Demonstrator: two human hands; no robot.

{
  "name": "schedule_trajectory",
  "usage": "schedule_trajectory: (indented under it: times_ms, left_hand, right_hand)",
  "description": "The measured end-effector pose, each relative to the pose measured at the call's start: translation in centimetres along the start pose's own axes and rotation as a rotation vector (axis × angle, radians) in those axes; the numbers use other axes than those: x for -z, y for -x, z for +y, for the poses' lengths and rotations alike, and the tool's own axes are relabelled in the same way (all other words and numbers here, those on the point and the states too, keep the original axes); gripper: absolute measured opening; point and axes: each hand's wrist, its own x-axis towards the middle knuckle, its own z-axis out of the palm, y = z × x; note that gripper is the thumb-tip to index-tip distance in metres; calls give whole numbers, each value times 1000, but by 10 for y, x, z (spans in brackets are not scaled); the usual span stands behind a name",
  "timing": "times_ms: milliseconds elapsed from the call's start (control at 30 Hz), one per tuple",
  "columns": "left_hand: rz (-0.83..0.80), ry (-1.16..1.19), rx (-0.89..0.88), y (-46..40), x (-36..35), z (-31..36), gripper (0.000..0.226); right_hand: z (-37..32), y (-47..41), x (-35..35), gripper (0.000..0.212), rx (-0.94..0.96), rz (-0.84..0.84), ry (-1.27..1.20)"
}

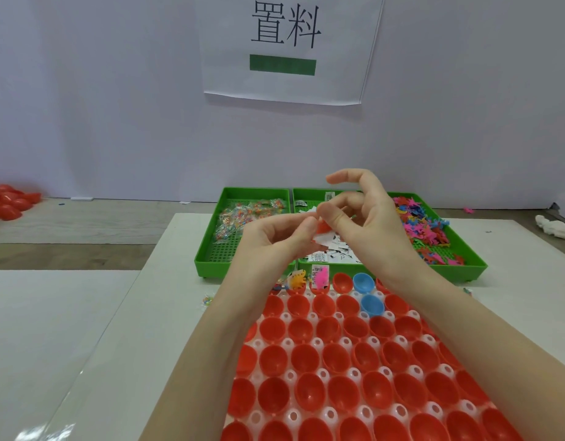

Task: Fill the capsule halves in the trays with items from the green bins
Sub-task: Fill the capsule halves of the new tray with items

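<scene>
Both hands are raised together above the middle green bin point(310, 195) of small white printed slips point(333, 256). My left hand point(275, 246) and my right hand point(367, 218) pinch a small red toy piece point(322, 229) between their fingertips; a white slip shows just below it. A white tray point(290, 343) of several red capsule halves, with two blue ones point(364, 281), fills the near table. In its far row, one half holds an orange toy point(297, 280) and another a pink toy point(321, 278) with a slip.
The left green bin point(211, 249) holds clear bags of small beads. The right green bin point(466, 246) holds colourful plastic toy figures. A heap of red capsule halves point(7, 202) lies far left. A white crumpled object point(555, 229) sits far right. A paper sign point(287, 49) hangs on the wall.
</scene>
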Motion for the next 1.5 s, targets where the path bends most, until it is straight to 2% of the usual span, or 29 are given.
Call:
schedule_trajectory:
  times_ms: [167, 300, 367, 433, 567, 700, 900, 1067, 1200, 1367, 1500]
  left_hand:
    - [97, -71, -87, -1, -7, -1, 23]
    - [145, -256, -176, -2, -11, -8, 30]
    - [122, -372, -205, -2, -14, -15, 31]
    - [71, -557, -189, -6, -15, -22, 35]
    - [-139, -1072, -95, -25, -10, -36, 63]
    - [-308, -1337, -80, -34, -16, -53, 70]
    - [-409, -1348, -91, -39, -24, -70, 65]
    - [-409, -1273, -54, -40, -28, -73, 63]
    - [-394, -1272, -73, -40, -29, -74, 67]
    - [-367, -1312, -123, -38, -32, -72, 51]
    - [-369, -1343, -123, -38, -32, -71, 49]
  right_hand:
    - [-3, -4, 7, 27, -25, 3, 46]
    - [-4, -1, 21, 13, -126, -246, 53]
    - [2, 0, 26, 13, -160, -260, 99]
    - [11, -1, 31, 11, -229, -231, 146]
    - [37, 1, 36, 5, -332, -144, 348]
    - [54, 6, 34, 2, -335, -167, 479]
    - [62, 10, 29, 9, -321, -237, 574]
    - [63, 11, 28, 22, -290, -224, 635]
    - [58, 5, 27, 16, -324, -299, 746]
    - [50, -1, 16, 21, -252, -360, 984]
    - [47, -4, 20, 19, -240, -441, 913]
